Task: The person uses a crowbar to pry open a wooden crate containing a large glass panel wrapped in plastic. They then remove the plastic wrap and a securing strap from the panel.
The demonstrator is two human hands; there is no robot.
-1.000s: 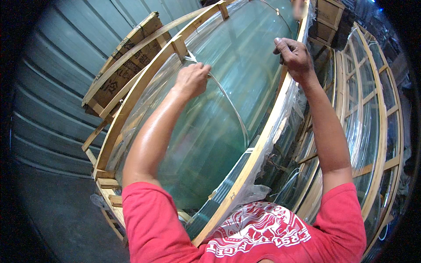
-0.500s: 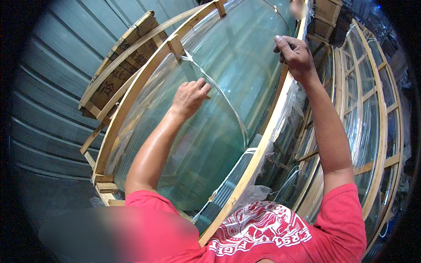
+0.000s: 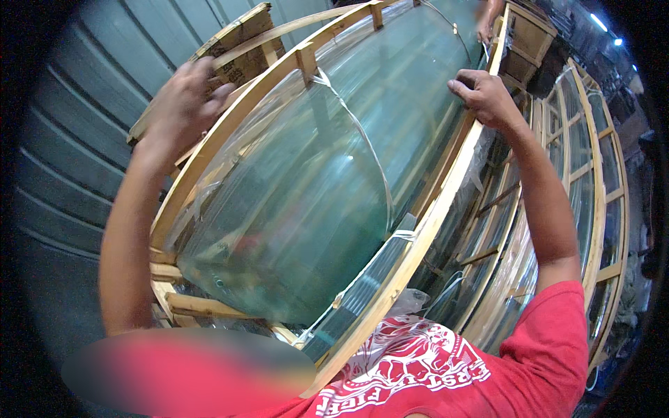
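Note:
A stack of greenish glass sheets (image 3: 306,188) lies inside a long wooden crate frame (image 3: 425,230). A white strap (image 3: 362,136) crosses the glass from the left rail toward the right one. My left hand (image 3: 182,104) is up over the left rail, blurred by motion, its thumb apart from the fingers, with nothing seen in it. My right hand (image 3: 486,99) is closed in a pinch above the right rail; what it holds, if anything, is hidden.
Another person's hand (image 3: 486,29) is at the crate's far right corner. More framed glass crates (image 3: 589,181) stand on the right. Beyond the left rail are a wooden crate (image 3: 247,59) and a ribbed metal wall (image 3: 77,132). Clear plastic film (image 3: 411,301) hangs off the right rail.
My left hand has moved from over the glass leftward and up, its fingers loosening. My right hand has shifted slightly right and down. The other person's hand shows more now.

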